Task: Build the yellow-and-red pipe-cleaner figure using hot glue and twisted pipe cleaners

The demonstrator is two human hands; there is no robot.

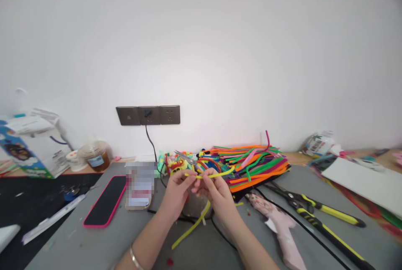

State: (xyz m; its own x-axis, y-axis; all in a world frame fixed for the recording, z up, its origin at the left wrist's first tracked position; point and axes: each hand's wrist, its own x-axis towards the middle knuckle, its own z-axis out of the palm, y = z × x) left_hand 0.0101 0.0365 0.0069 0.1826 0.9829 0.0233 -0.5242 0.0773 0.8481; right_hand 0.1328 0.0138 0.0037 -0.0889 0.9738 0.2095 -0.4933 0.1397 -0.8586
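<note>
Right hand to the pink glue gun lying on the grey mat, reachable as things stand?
Probably yes: the pink glue gun lies right of the right hand, mostly bare grey mat between. That hand pinches a fuzzy yellow pipe cleaner, though, so it isn't free.

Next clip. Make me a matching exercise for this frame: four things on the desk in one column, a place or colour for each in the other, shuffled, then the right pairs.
Things:
1. yellow pipe cleaner
2. phone
3. pliers
4. glue gun

Descriptions:
A. pink, lying just right of the right forearm
B. pinched between the left hand and the right hand
C. dark screen up, pink case, left of both hands
D. yellow-and-black handles, furthest right of the four

Pairs: 1-B, 2-C, 3-D, 4-A
</note>
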